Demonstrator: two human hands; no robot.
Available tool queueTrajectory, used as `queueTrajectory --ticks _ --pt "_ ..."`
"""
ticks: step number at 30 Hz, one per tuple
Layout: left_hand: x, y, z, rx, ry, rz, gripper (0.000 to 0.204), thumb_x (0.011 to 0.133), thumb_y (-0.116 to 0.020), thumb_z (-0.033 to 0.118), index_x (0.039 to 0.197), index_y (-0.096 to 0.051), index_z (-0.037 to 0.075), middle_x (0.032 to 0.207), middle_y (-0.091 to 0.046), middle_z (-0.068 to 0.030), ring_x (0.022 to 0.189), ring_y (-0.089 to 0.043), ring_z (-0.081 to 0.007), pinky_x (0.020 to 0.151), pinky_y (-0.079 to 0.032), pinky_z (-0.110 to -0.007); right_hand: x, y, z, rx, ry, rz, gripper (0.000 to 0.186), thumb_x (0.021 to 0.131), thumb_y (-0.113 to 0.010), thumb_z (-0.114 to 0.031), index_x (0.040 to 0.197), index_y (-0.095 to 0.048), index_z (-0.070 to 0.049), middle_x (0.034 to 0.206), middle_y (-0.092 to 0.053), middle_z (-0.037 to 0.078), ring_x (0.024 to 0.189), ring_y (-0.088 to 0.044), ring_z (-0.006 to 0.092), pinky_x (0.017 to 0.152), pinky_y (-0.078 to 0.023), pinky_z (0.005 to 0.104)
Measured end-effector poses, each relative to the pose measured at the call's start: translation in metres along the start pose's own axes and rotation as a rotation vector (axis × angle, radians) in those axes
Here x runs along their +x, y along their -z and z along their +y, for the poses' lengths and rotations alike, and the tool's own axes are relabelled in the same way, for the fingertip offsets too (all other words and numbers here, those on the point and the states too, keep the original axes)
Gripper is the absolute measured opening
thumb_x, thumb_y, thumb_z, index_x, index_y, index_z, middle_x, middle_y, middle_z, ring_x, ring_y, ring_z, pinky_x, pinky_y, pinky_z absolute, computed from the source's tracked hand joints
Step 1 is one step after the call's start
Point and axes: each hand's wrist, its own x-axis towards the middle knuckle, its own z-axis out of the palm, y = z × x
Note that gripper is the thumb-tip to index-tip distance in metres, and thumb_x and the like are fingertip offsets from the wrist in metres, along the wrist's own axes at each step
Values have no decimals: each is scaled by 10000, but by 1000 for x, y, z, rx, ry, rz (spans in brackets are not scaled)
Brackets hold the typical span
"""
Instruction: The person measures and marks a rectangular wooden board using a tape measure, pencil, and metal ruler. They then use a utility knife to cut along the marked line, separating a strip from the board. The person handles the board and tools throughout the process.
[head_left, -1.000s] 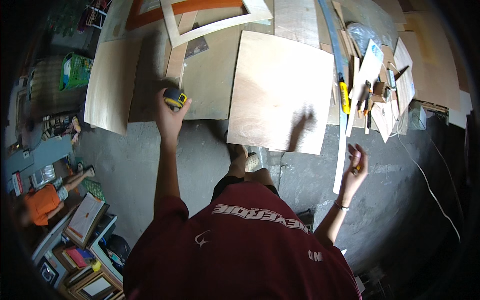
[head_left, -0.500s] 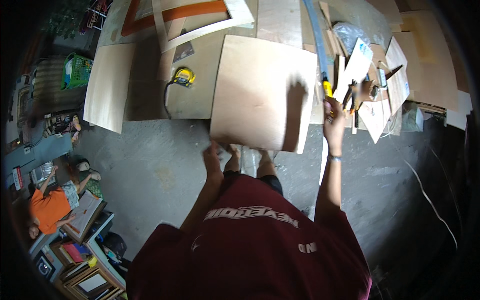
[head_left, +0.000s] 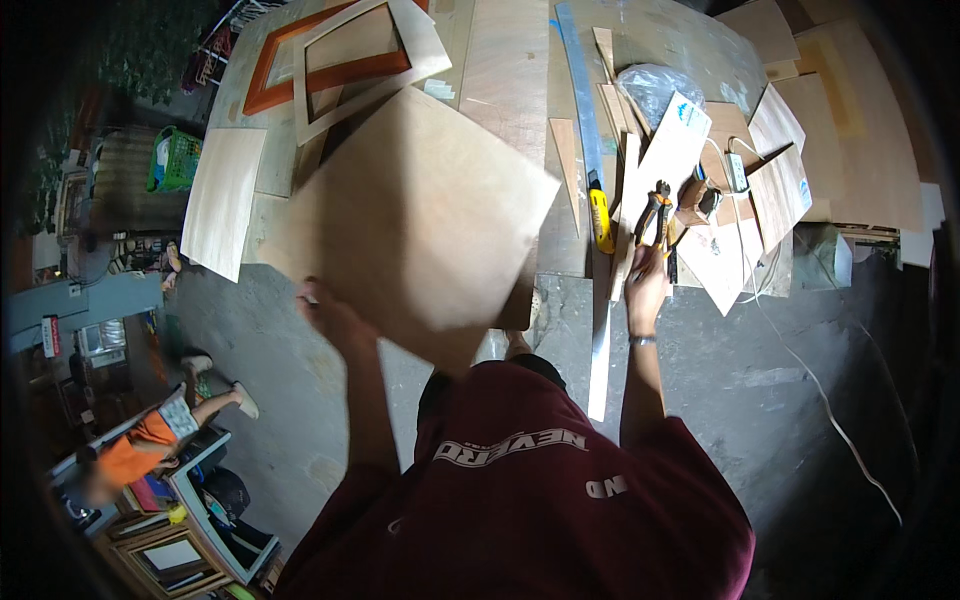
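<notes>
Plywood board (head_left: 440,220) — askew, jutting past the surface's (head_left: 690,45) front edge
Left grip (head_left: 340,320) pinches its near-left edge; right grip (head_left: 648,285) meets the pliers (head_left: 655,210) — closed or not, cannot tell.

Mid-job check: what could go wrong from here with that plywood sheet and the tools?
The plywood sheet juts past the table's near edge with only the left hand at its edge, so it might tip or slip.
Its far corner lies close to the pale wooden frame and might knock it.
The right hand, at the pliers, is near the yellow utility knife; a careless reach could risk a cut if its blade is out, which I can't tell.
</notes>
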Motion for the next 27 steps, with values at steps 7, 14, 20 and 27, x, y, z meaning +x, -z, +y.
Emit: queueTrajectory --ticks 7,14,20,27 --pt "79 7 119 273 -510 -406 216 1073 -578 221 1170 -617 33 995 -629 -4 921 -543 -87 868 -432 -257 -69 -11 18 -90 -102 -129 355 975 -646 -324 1222 -590 -76 973 -689 217 922 -671 412 793 -521 503" --pt "144 -135 173 725 -580 -1184 264 1031 -581 124 1255 -631 -7 1175 -679 -60 1148 -599 -144 1004 -460 -290 -134 -22 26 -325 -285 -217 577 943 -647 -543 1234 -586 -48 1097 -684 210 1056 -635 389 878 -479 514" --pt "98 -276 -3 940 -581 -2018 244 995 -657 156 1197 -686 22 1123 -727 -71 1021 -656 -140 916 -511 -307 -30 -50 -11 -289 151 22 527 958 -682 -389 1315 -552 -24 1122 -674 224 1070 -616 405 888 -490 505" --pt "89 -272 -108 1010 -1235 -1536 418 948 -722 306 1314 -682 107 1393 -606 -123 1313 -523 -313 1092 -410 -463 69 -118 -7 -344 87 -179 418 847 -700 -143 1239 -598 -41 958 -680 263 864 -674 449 769 -566 497"
